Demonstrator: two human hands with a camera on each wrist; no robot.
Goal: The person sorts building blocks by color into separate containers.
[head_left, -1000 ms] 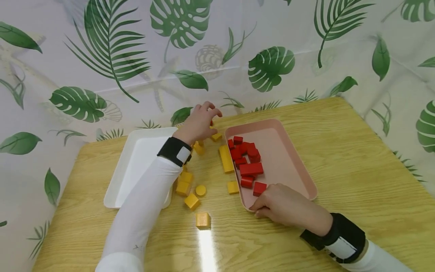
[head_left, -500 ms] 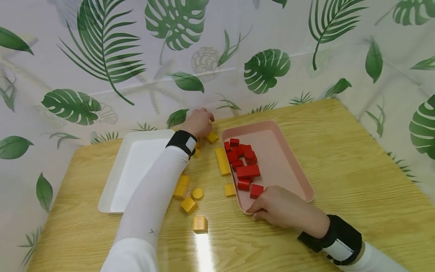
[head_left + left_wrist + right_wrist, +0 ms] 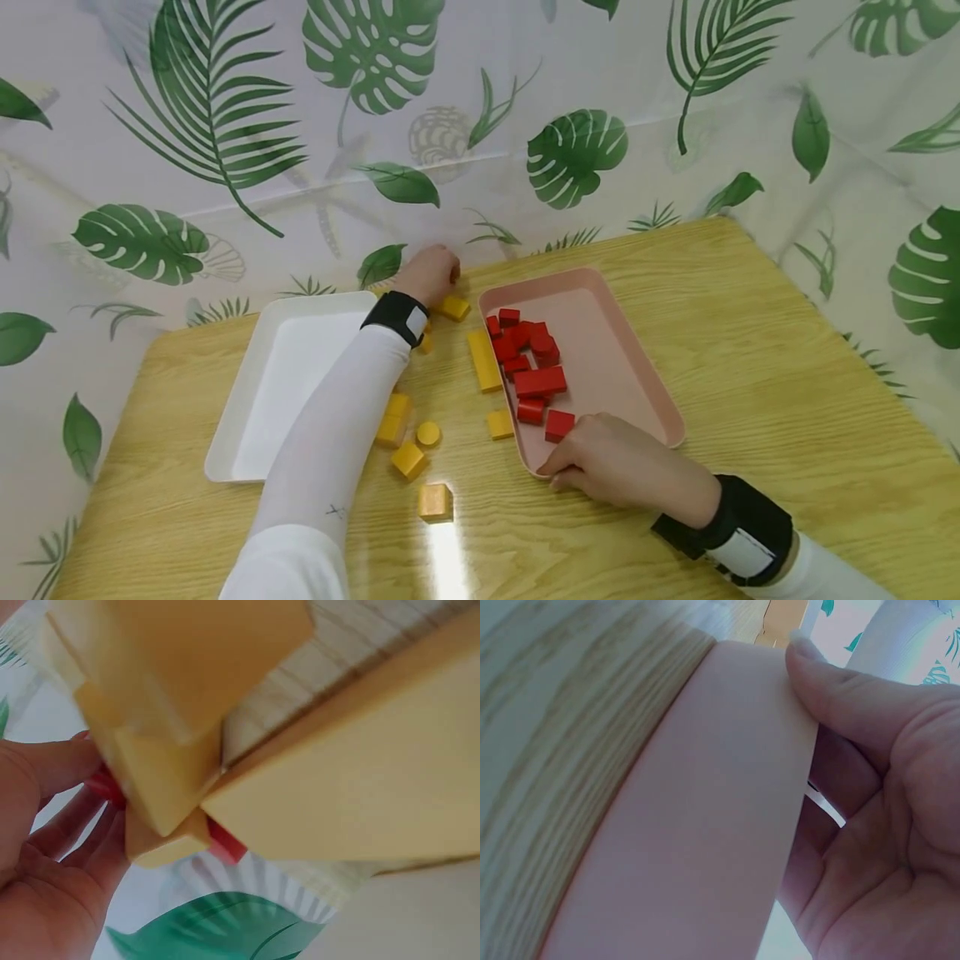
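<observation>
In the head view my left hand (image 3: pixel 429 275) is at the table's far edge, behind several yellow blocks. The left wrist view has its thumb and fingers curled about a red block (image 3: pixel 106 787), partly covered by a yellow block (image 3: pixel 166 772). A second red block (image 3: pixel 226 841) peeks out between yellow ones. At the near corner of the pink tray (image 3: pixel 645 358), my right hand (image 3: pixel 611 462) pinches the rim, thumb on the outer wall and fingers inside. Several red blocks, among them a long one (image 3: pixel 540 382), lie along the tray's left side.
A white tray (image 3: pixel 243 396) stands at the left, partly behind the left sleeve. Between the trays lie loose yellow blocks: a long one (image 3: pixel 484 360), a round one (image 3: pixel 428 433) and a cube (image 3: pixel 434 502) near the front. A leaf-patterned cloth (image 3: pixel 480 167) hangs behind the table.
My left hand has come down among the far yellow blocks, and its spread fingers have curled in. The right hand keeps its hold on the pink tray. The whole view has shifted slightly.
</observation>
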